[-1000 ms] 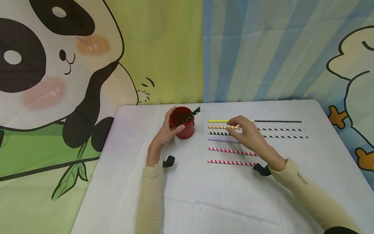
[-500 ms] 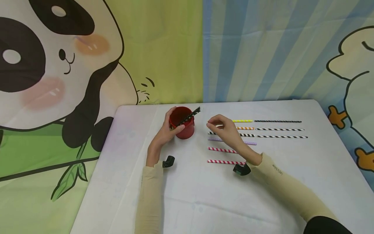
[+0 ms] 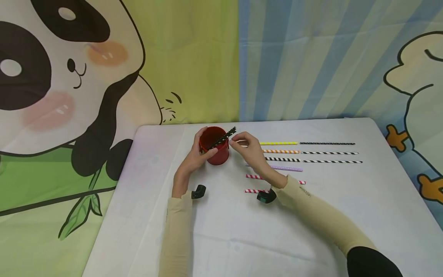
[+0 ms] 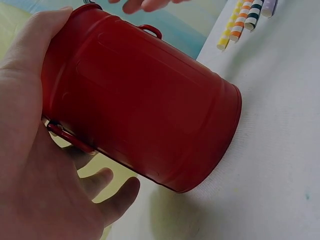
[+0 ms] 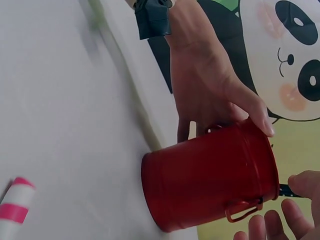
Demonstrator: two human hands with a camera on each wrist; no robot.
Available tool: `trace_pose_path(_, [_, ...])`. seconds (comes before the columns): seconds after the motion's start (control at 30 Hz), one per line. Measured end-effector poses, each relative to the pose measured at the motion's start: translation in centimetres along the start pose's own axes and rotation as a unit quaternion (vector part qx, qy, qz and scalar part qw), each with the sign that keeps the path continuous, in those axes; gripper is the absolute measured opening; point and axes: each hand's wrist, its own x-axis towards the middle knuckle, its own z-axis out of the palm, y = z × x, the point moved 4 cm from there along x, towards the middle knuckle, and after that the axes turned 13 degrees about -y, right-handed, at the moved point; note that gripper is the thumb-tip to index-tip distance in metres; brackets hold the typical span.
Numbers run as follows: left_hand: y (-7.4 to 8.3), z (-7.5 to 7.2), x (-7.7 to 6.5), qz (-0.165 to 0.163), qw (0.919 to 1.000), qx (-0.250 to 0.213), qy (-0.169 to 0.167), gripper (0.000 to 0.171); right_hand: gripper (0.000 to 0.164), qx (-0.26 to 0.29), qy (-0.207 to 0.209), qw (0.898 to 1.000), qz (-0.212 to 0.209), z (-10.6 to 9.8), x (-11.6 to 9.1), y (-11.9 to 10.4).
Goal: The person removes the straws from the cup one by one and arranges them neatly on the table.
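Bucket [image 3: 220, 157], red, sits toward eleven o'clock on the white surface [image 3: 238, 234], its mouth facing up. Leftmost, at ten o'clock in the head view, a panda [image 3: 119, 90] covers the backdrop. Next comes the left hand [image 3: 194, 157], at the bucket's eight o'clock, its sleeve [image 3: 177, 234] running down to six. Its grip is clamped on the bucket: thumb over the rim at six, a finger along the wall at ten. Dotted black straws [image 3: 223, 138] stand in the bucket, leaning out past the rim toward two.

At the bucket's three o'clock is the right hand [image 3: 250, 151], its forearm coming from four. In the right wrist view its grip is apart, thumb near the dotted straws; whether it touches them, I cannot tell.

Beyond that hand, toward three, lie a yellow straw [image 3: 278, 143], an orange straw [image 3: 282, 152] and a striped straw [image 3: 282, 159], with a purple straw [image 3: 287, 169] at four. Two pink straws [image 3: 254, 177], partly covered by the arm, lie toward six. Farther right at three are three thin straws [image 3: 330, 153], end to end with the yellow, orange and striped ones.
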Motion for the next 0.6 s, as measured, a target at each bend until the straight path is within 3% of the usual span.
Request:
trace_pose_path(0.07, [0.0,0.0,0.0,0.0,1.0,0.002,0.0,0.087,0.024,0.011,0.003,1.0,0.0,0.3,0.2,0.1])
trace_pose_path(0.3, [-0.1,-0.1,0.0,0.004,1.0,0.005,-0.003,0.087,0.028,0.03,0.003,0.999,0.019,1.2,-0.4,-3.7])
trace_pose_path(0.6, [-0.1,-0.1,0.0,0.011,0.9999,0.008,-0.003,0.087,0.026,0.015,0.026,0.999,0.027,1.6,-0.3,-4.0])
